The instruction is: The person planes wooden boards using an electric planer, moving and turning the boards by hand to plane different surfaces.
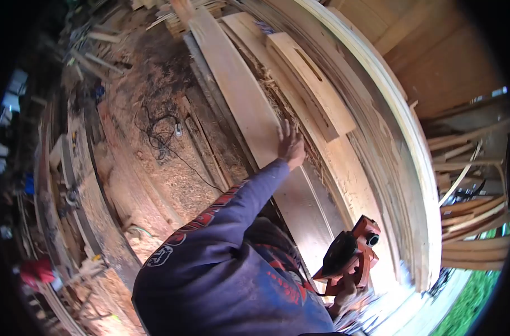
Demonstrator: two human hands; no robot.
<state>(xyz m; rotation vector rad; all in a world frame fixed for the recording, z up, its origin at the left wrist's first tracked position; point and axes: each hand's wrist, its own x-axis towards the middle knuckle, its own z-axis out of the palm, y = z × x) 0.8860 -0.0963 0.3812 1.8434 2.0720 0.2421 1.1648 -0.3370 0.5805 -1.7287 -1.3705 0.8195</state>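
My left hand (292,147) reaches across a long smooth plank (238,95), its fingers spread; it is over the plank's right edge, and whether it presses down I cannot tell. A red and black electric planer (353,252) is in my right hand (344,292), which is closed round it near the plank's near end. The planer looks tilted up, with its body apart from most of the plank face. Beside the plank lies a wider board (344,168) with curled shavings along its edge. On that board rests a thick slotted timber (311,84).
Stacked boards (400,168) curve along the right side. Sawdust and shavings cover the floor (171,185) on the left, where a tangled black cord (160,131) lies. Long timbers (89,185) lie farther left. Curved wood strips (473,218) are piled at the far right.
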